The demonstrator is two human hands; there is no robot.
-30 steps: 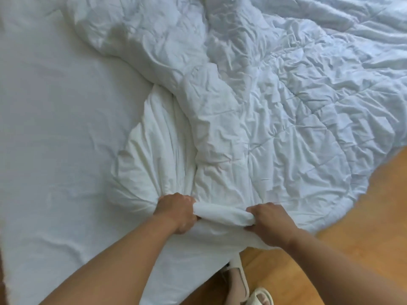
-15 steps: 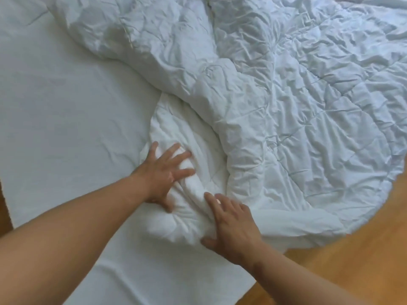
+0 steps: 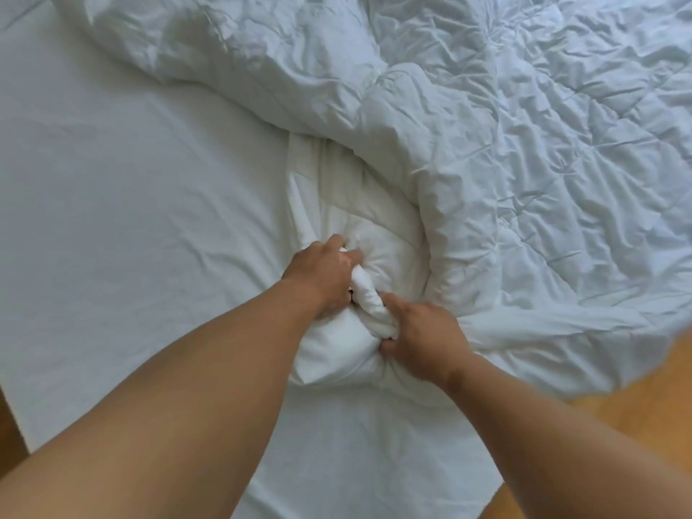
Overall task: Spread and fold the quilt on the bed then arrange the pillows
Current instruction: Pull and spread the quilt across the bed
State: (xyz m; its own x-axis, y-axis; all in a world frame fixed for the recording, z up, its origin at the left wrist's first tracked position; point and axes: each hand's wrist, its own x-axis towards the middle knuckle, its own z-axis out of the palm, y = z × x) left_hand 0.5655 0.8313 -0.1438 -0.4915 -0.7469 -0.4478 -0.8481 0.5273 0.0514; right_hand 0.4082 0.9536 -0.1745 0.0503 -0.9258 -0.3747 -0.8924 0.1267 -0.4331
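A crumpled white quilt [image 3: 505, 136] lies heaped across the upper and right part of the bed [image 3: 112, 189], one edge hanging over the bed's right side. Its near corner is bunched into a thick twisted fold in front of me. My left hand [image 3: 322, 275] grips the upper end of that fold. My right hand [image 3: 419, 335] grips its lower end, fingers curled into the fabric. Both hands sit close together at the middle of the view. No pillow is in view.
Bare white sheet covers the left half of the bed. Wooden floor [image 3: 606, 417] shows at the lower right past the bed's corner, and a strip of it at the lower left edge.
Half a second ago both hands lay flat with spread fingers on the quilt's corner. Now both have curled and taken hold of a bunched fold.
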